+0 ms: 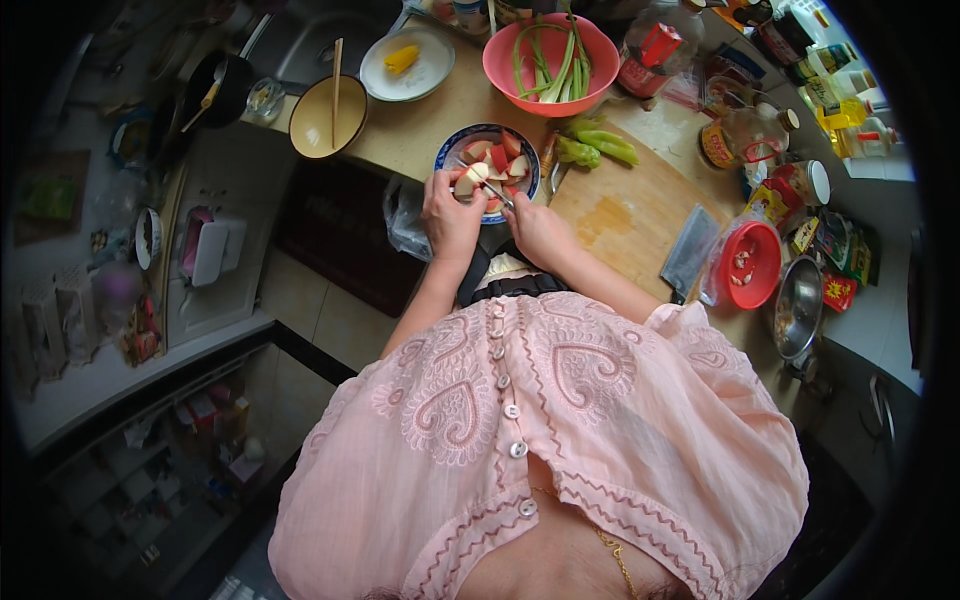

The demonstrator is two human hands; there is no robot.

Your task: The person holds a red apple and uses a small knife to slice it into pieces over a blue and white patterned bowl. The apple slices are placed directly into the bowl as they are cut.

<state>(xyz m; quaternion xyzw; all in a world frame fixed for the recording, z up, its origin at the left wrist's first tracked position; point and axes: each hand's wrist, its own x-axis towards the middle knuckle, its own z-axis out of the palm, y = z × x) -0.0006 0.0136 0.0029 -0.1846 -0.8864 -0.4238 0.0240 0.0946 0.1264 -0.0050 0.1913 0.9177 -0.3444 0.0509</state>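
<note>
Pinching an apple piece (474, 176), your left hand (452, 215) has its fingers closed on the fruit, over the near-left part of the blue-patterned bowl (462, 135). Your right hand (538, 232) has its fingers wrapped around a small knife (497, 193), blade toward the piece. To cut well, tuck the left fingertips behind the edge's path, take short, controlled strokes, and stay low so each slice drops among the red-skinned apple chunks (510, 145). The bowl stands near the worktop (400, 150) edge, so avoid pressing down on its rim.

Just right of it lie green peppers (600, 148) on the wooden chopping board (640, 220), with a broad cleaver (690, 247) at its side. Farther out, labels show mainly as colours: red on the big drink bottle (655, 62), yellow on the squat bottle (750, 135), red and yellow on the white-lidded jar (795, 186). Most of the print is too small or tilted for reliable reading.
</note>
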